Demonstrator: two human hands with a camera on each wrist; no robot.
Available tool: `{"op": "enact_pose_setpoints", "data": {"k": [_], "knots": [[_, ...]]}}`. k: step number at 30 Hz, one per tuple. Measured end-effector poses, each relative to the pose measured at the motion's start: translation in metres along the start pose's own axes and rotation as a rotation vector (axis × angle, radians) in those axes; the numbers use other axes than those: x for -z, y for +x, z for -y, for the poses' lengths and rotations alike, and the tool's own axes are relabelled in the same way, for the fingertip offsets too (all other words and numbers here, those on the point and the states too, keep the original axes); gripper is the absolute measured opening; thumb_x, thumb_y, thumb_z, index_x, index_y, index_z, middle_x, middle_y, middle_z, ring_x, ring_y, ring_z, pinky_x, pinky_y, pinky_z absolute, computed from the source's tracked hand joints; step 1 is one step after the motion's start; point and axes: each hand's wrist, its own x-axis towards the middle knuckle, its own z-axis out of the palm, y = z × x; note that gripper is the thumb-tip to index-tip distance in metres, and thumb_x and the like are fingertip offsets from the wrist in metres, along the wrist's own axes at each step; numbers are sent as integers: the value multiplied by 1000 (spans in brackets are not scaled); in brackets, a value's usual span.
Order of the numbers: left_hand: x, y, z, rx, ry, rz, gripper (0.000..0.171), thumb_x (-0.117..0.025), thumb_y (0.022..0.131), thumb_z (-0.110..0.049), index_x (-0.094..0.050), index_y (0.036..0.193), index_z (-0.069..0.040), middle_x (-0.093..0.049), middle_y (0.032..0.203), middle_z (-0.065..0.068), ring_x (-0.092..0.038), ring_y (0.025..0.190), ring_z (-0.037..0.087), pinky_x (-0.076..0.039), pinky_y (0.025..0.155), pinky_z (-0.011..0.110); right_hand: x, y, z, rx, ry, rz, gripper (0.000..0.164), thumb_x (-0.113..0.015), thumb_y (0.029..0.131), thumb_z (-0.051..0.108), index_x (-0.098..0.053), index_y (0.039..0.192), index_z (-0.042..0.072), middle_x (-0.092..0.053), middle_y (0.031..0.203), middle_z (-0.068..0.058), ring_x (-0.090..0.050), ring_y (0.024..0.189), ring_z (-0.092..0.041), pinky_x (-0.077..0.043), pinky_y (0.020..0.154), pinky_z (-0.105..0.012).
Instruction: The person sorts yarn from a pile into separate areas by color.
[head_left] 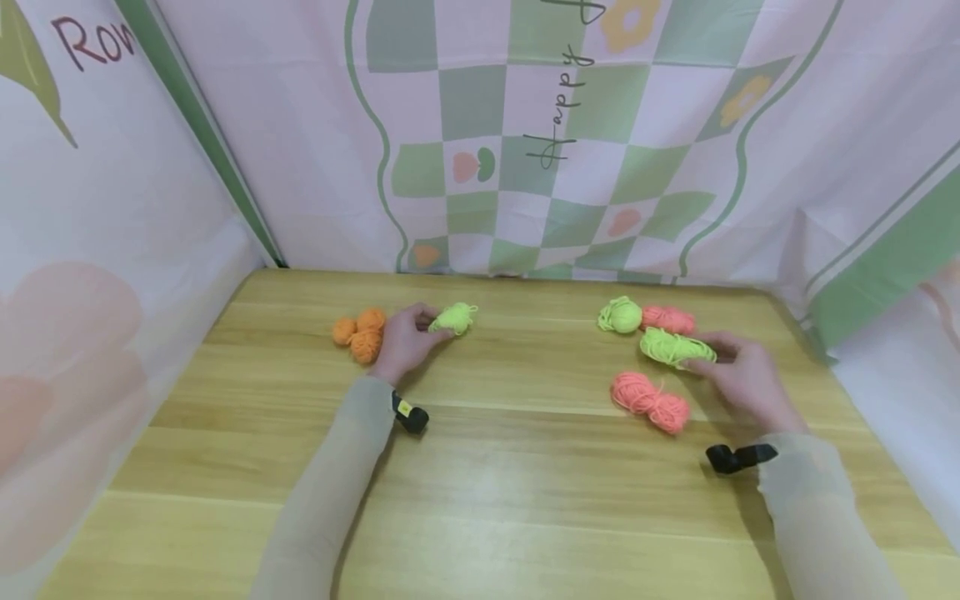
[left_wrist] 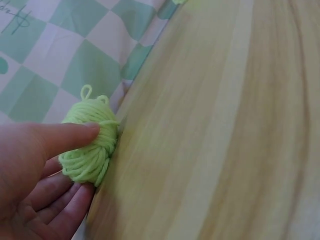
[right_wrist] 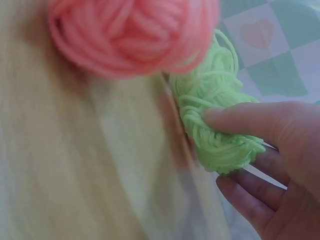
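Observation:
My left hand point(head_left: 406, 340) pinches a small yellow-green ball of yarn point(head_left: 454, 318) between thumb and fingers, toward the back of the table. In the left wrist view, the thumb lies across this yarn point(left_wrist: 95, 145) and the fingers curl beneath it. At the right, my right hand point(head_left: 746, 375) grips a longer yellow-green yarn bundle point(head_left: 675, 347) by its right end. The right wrist view shows the thumb pressing into that bundle point(right_wrist: 212, 120). Close around it are another yellow-green ball point(head_left: 622, 316), a pink bundle point(head_left: 669, 318) behind, and a pink bundle point(head_left: 649, 403) in front.
Several orange yarn balls point(head_left: 365, 342) sit clustered just left of my left hand. The wooden table point(head_left: 480, 483) meets a patterned cloth point(head_left: 525, 200) along its back edge, and more cloth hangs at both sides. A black wrist camera point(head_left: 411, 414) sits on the left sleeve.

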Motion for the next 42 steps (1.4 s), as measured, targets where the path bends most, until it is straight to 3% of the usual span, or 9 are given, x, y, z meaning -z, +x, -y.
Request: {"op": "enact_pose_setpoints", "data": {"k": [5, 13, 31, 42], "knots": [[1, 1, 0, 6, -2, 0, 36, -85, 86, -24, -70, 114, -6, -72, 110, 11, -66, 103, 26, -53, 94, 39, 5, -1, 12, -7, 38, -23, 56, -77, 93, 33, -60, 134, -2, -61, 130, -29, -60, 111, -41, -48, 73, -9], [2, 0, 1, 10, -12, -2, 36, -84, 86, -24, -70, 114, -5, -72, 111, 12, -66, 104, 26, -52, 94, 39, 8, -2, 35, -7, 28, -77, 55, -80, 90, 37, -65, 131, 4, -67, 124, -20, -62, 92, -16, -52, 69, -15], [0, -1, 1, 5, -15, -2, 36, -84, 86, -23, -70, 113, -5, -72, 110, 12, -66, 103, 27, -53, 94, 40, -11, -3, 82, 168, 57, -150, 40, -84, 87, 18, -71, 122, 3, -73, 109, -19, -63, 82, -5, -50, 68, -10], [0, -1, 1, 17, -23, 5, 36, -84, 87, -24, -70, 114, -6, -72, 110, 11, -66, 103, 26, -53, 93, 40, -28, -3, 104, 247, 81, -141, 32, -84, 86, 13, -74, 115, 3, -73, 103, -14, -63, 79, -9, -50, 68, -12]]}}
